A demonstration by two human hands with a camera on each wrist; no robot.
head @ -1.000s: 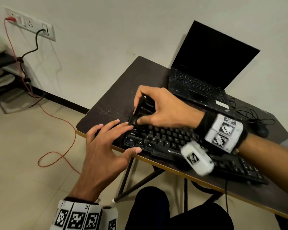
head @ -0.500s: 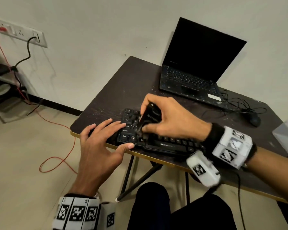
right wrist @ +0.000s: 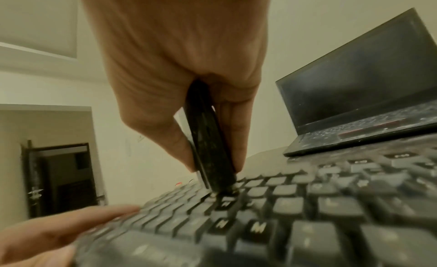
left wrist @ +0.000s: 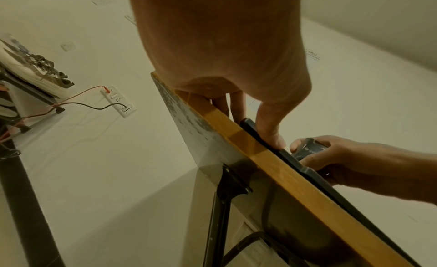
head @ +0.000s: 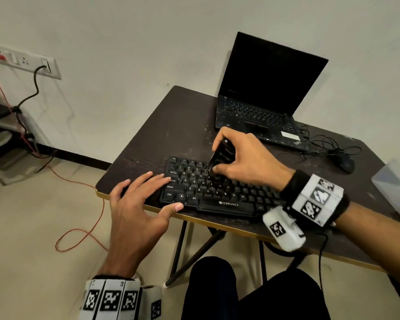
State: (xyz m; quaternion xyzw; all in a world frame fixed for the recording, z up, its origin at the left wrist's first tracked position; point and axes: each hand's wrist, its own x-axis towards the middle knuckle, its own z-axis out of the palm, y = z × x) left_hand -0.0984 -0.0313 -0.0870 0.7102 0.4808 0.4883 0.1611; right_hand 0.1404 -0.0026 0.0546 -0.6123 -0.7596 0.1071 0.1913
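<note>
The right hand (head: 247,162) holds a slim black plastic tool (head: 222,155) tip-down on a black plastic computer keyboard (head: 217,195).
Thumb and curled fingers pinch the tilted tool, its tip touching the upper key rows just under the hand. The left hand (head: 134,204) lies open, fingers straight on the keyboard's left end, thumb against its front edge. An open black laptop (head: 263,88) stands beyond the right hand.

L hand (head: 136,215), R hand (head: 252,162) bare. L wristband (head: 111,299), R wristband (head: 316,199): white, blk-wht sq markers. White cam pod (head: 284,229) under R wrist. Blk trousers (head: 252,294).
</note>
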